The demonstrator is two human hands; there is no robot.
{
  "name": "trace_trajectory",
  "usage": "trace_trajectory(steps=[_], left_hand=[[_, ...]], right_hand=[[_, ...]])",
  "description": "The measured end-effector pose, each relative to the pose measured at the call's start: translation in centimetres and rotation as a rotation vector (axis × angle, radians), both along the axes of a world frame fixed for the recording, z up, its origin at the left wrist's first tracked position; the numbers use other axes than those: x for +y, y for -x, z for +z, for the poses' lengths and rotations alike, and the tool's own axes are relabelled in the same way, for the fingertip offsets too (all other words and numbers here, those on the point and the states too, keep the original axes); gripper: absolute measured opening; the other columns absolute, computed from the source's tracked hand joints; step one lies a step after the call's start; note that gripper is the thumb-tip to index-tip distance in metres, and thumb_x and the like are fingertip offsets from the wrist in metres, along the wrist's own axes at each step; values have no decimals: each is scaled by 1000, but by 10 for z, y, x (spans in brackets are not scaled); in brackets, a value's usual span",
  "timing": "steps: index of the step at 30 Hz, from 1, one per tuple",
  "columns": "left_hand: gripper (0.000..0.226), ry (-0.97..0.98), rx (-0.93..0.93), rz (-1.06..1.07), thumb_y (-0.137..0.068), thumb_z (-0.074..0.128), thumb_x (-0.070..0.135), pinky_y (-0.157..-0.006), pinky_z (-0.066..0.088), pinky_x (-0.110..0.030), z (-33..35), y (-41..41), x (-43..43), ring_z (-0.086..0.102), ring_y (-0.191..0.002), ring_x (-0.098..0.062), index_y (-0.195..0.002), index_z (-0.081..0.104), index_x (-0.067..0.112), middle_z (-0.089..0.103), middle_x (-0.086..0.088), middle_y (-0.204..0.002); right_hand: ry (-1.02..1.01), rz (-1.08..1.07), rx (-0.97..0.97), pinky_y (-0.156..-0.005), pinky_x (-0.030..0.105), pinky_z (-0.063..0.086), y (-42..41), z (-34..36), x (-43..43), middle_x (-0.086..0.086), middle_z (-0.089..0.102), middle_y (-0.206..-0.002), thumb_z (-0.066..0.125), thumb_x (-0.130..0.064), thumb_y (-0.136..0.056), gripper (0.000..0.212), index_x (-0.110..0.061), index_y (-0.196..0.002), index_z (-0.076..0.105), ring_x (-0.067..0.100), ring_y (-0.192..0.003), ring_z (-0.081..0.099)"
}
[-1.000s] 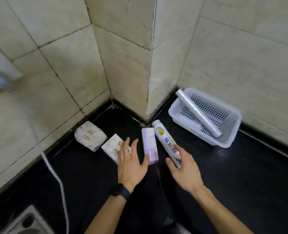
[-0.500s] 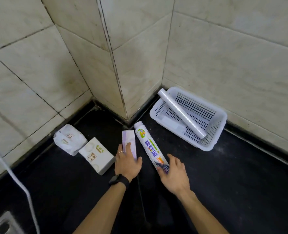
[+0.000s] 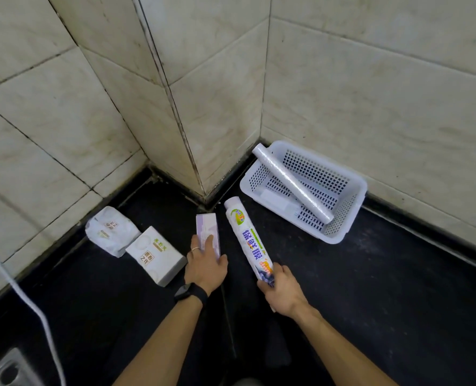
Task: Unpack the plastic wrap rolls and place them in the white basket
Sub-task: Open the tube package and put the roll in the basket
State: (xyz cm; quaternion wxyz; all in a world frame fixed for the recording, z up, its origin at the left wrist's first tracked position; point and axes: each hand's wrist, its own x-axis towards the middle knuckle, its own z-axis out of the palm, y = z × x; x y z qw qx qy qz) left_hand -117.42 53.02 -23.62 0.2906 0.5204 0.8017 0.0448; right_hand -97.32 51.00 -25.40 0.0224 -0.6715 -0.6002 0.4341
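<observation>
A white perforated basket (image 3: 351, 207) sits on the black counter against the right wall. An unwrapped plastic wrap roll (image 3: 289, 182) lies slanted across it, its far end over the rim. A packaged roll with a printed wrapper (image 3: 246, 240) lies on the counter left of the basket. My right hand (image 3: 282, 291) grips its near end. A pale purple box (image 3: 206, 229) lies beside it, and my left hand (image 3: 204, 264) rests on its near end with fingers closing around it.
Left of the purple box lie a white carton (image 3: 156, 259) and a white soft pack (image 3: 110, 229). A white cable (image 3: 36, 310) runs down the left side. Part of a metal sink (image 3: 5, 371) shows at the bottom left. Tiled walls form a corner behind.
Both hands have moved forward and closed: the left onto the purple box, the right onto the near end of the packaged roll. The view has shifted left.
</observation>
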Motion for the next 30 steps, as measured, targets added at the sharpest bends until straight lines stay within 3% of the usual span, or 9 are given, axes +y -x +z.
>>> trace_trajectory(steps=[4,7,10,12,15,18,21,25,30], left_hand=[[68,-163,-286,157,-94,48,58,-118,21,-39,35,-10,5,21,-146,-27,-151,34,24,25,-10,-159],[65,-249,-769,333,-91,55,56,-103,40,-31,74,-28,9,51,-128,-19,-145,41,22,52,-3,-141],[43,-217,-1110,468,-90,65,41,-81,56,-37,95,-43,13,70,-96,-20,-123,58,15,71,-7,-109],[33,-195,-1163,478,-91,66,37,-74,58,-38,99,-51,12,72,-88,-21,-112,63,12,73,-10,-103],[51,-160,-1170,499,-90,66,42,-70,60,-37,96,-62,7,73,-89,-24,-125,57,5,72,-15,-108],[59,-156,-1216,523,-90,65,44,-76,60,-40,96,-74,0,72,-95,-24,-130,53,5,71,-15,-112],[55,-168,-1269,517,-90,64,44,-76,59,-39,104,-90,-6,72,-97,-24,-129,53,6,70,-13,-113],[43,-181,-1321,533,-92,63,37,-80,59,-44,116,-109,-13,71,-98,-27,-123,55,8,71,-10,-112],[18,-208,-1376,548,-96,59,34,-92,53,-53,127,-90,-3,68,-105,-28,-103,62,17,73,-5,-102]], right_hand=[[-92,-5,207,-84,10,38,-35,37,-35,-12,51,-120,66,-37,-90,50,-34,-137,47,0,-105,53],[-136,13,278,-87,6,39,-59,64,-63,-21,52,-117,68,-37,-88,49,-44,-132,47,-6,-109,53],[-165,60,236,-93,11,38,-78,78,-82,-23,51,-116,68,-37,-86,51,-44,-132,47,-5,-110,52],[-175,64,181,-95,16,40,-86,83,-88,-24,51,-116,68,-40,-83,52,-43,-131,48,-4,-110,52],[-188,40,61,-98,29,44,-94,90,-88,-18,51,-122,63,-48,-77,58,-41,-132,46,6,-116,52],[-180,44,-89,-107,42,38,-89,102,-78,-10,42,-140,60,-65,-76,85,-35,-148,28,19,-128,45],[-294,46,-175,-108,43,38,-74,118,-62,-7,43,-144,53,-80,-74,99,-30,-153,20,21,-126,48],[-302,33,-158,-81,42,53,-61,129,-45,-8,57,-113,61,-69,-77,67,-33,-129,38,23,-98,62],[-247,68,-189,-68,37,47,-68,132,-51,-6,60,-97,62,-53,-80,42,-29,-105,39,25,-82,59]])
